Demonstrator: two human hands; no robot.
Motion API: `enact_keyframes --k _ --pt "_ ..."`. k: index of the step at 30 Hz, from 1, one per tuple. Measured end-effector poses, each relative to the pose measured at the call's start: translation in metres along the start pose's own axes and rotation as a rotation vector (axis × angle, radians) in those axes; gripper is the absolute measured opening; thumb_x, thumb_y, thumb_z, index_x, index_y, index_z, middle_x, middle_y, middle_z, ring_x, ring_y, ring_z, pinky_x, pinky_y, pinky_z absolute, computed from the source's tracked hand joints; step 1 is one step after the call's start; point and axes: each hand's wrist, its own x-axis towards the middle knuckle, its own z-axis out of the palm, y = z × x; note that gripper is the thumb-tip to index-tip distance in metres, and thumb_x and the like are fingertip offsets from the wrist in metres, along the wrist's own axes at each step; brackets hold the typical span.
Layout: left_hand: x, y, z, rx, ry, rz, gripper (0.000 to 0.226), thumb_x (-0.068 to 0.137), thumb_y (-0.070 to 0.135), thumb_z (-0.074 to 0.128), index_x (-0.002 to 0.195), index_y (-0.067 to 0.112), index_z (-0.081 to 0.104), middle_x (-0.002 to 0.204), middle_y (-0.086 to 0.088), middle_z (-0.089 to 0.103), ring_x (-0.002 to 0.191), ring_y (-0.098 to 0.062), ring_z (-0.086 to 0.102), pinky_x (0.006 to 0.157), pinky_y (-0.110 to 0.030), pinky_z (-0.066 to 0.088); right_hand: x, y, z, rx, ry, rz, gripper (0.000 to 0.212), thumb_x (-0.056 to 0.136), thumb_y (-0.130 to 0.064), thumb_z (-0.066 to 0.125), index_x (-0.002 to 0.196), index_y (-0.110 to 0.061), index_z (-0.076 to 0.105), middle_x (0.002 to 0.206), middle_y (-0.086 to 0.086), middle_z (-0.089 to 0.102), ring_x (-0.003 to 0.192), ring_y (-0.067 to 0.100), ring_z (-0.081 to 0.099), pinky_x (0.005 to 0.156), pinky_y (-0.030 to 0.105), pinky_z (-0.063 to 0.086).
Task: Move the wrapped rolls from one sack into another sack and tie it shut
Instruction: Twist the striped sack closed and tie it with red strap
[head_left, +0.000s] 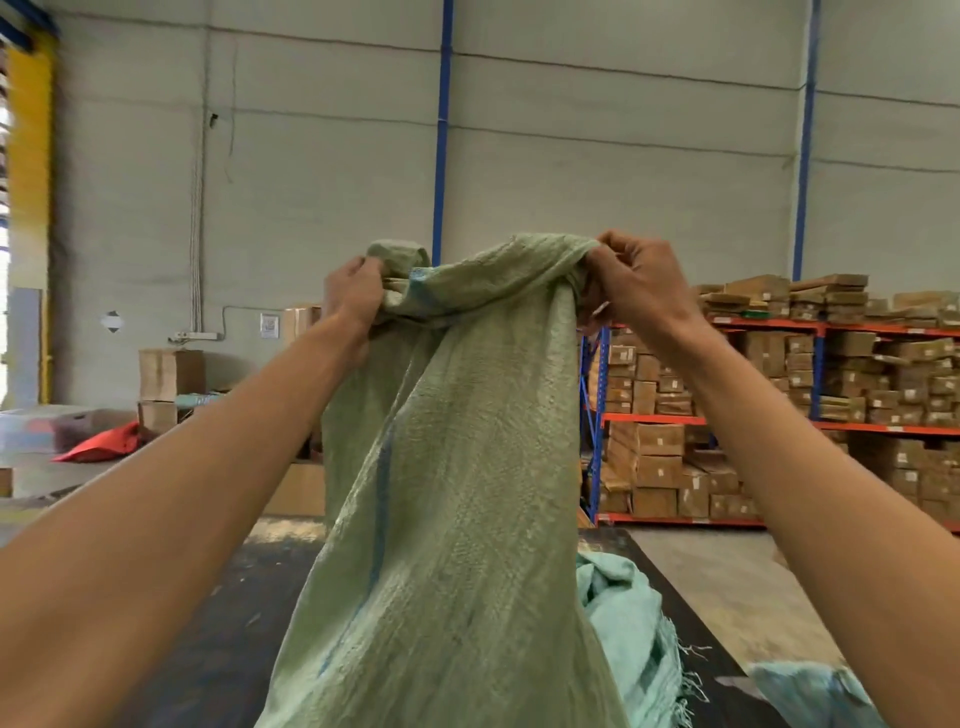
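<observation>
A green woven sack (457, 493) with a blue stripe hangs upright in front of me, held up at chest height by its top edge. My left hand (353, 296) grips the bunched left corner of that edge. My right hand (636, 283) grips the bunched right corner. Both arms are stretched forward and up. A second, lighter teal sack (628, 639) with frayed threads lies crumpled on the dark table (208, 649) behind the green one, to the right. No wrapped rolls show; the inside of the green sack is hidden.
Blue and orange racks (821, 415) stacked with cardboard boxes fill the right background. More boxes (171, 374) and a red sheet (104, 441) sit at the left by the wall. Another teal piece (810, 691) lies at the table's lower right.
</observation>
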Motion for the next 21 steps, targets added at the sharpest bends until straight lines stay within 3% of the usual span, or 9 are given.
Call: enact_keyframes --k 2,6,8,10,13,15,17,19,21 --pt "-0.012 0.003 0.011 -0.015 -0.19 0.002 0.014 0.084 0.023 0.056 0.081 0.016 0.068 0.076 -0.006 0.065 0.074 -0.023 0.061 0.066 -0.033 0.053 0.006 0.002 0.015 -0.005 0.111 0.023 0.026 0.103 -0.026 0.047 0.086 -0.009 0.058 0.075 0.007 0.058 0.063 0.022 0.061 0.052 0.037 0.058" --pt "-0.03 0.006 0.019 -0.003 -0.628 0.04 0.026 0.084 0.032 0.061 0.099 0.012 0.068 0.089 -0.005 0.071 0.082 -0.019 0.068 0.067 -0.025 0.054 0.025 0.006 0.035 0.007 0.069 0.181 0.025 0.105 -0.027 0.037 0.099 -0.009 0.053 0.1 0.013 0.059 0.089 0.028 0.062 0.079 0.052 0.06" --pt "-0.039 0.007 0.02 -0.046 -0.774 0.069 0.054 0.08 0.044 0.07 0.119 0.007 0.062 0.105 -0.008 0.071 0.097 -0.022 0.069 0.077 -0.029 0.056 0.033 0.004 0.039 0.06 0.069 0.159 0.022 0.106 -0.021 0.036 0.11 -0.007 0.052 0.108 0.018 0.061 0.094 0.028 0.062 0.083 0.05 0.059" --pt "-0.045 0.01 0.022 -0.001 -0.886 0.08 0.086 0.062 0.055 0.084 0.127 0.006 0.057 0.115 -0.011 0.068 0.108 -0.027 0.067 0.088 -0.033 0.055 0.039 0.002 0.044 0.141 0.113 0.091 0.018 0.104 -0.013 0.038 0.11 -0.007 0.054 0.101 0.016 0.062 0.086 0.024 0.06 0.076 0.043 0.058" --pt "-0.049 0.012 0.03 0.293 -0.744 0.301 0.068 0.056 0.034 0.093 0.113 0.007 0.066 0.105 -0.006 0.074 0.101 -0.02 0.071 0.091 -0.036 0.056 0.041 -0.008 0.049 0.295 0.118 -0.061 0.022 0.095 0.004 0.044 0.096 -0.013 0.059 0.089 0.009 0.06 0.079 0.019 0.057 0.067 0.028 0.052" --pt "-0.046 0.01 0.029 0.314 -0.589 0.398 0.042 0.066 0.013 0.089 0.103 0.006 0.071 0.094 -0.004 0.076 0.09 -0.015 0.072 0.083 -0.031 0.057 0.04 -0.009 0.047 0.613 0.087 -0.101 0.028 0.089 0.012 0.043 0.092 -0.012 0.057 0.089 0.011 0.059 0.08 0.024 0.058 0.069 0.03 0.052" --pt "-0.037 0.004 0.021 0.201 -0.436 0.407 0.021 0.074 -0.001 0.079 0.093 0.007 0.073 0.083 0.0 0.076 0.081 -0.012 0.072 0.08 -0.032 0.057 0.039 -0.001 0.042 0.907 0.053 -0.027 0.025 0.089 0.008 0.044 0.099 -0.012 0.055 0.099 0.014 0.058 0.089 0.03 0.062 0.081 0.037 0.056" --pt "-0.03 -0.003 0.01 0.038 -0.367 0.351 0.019 0.073 -0.004 0.074 0.088 0.007 0.073 0.078 0.0 0.075 0.075 -0.015 0.07 0.077 -0.032 0.057 0.035 0.018 0.038 0.782 0.108 0.112 0.022 0.094 -0.002 0.045 0.109 -0.015 0.054 0.112 0.014 0.057 0.103 0.034 0.064 0.089 0.046 0.056" --pt "-0.03 -0.006 0.002 -0.132 -0.424 0.268 0.022 0.069 0.002 0.065 0.09 0.003 0.071 0.077 -0.004 0.073 0.072 -0.018 0.069 0.071 -0.03 0.058 0.031 0.048 0.042 0.376 0.121 0.262 0.029 0.095 -0.008 0.049 0.122 -0.015 0.055 0.115 0.009 0.059 0.105 0.029 0.061 0.082 0.043 0.054"
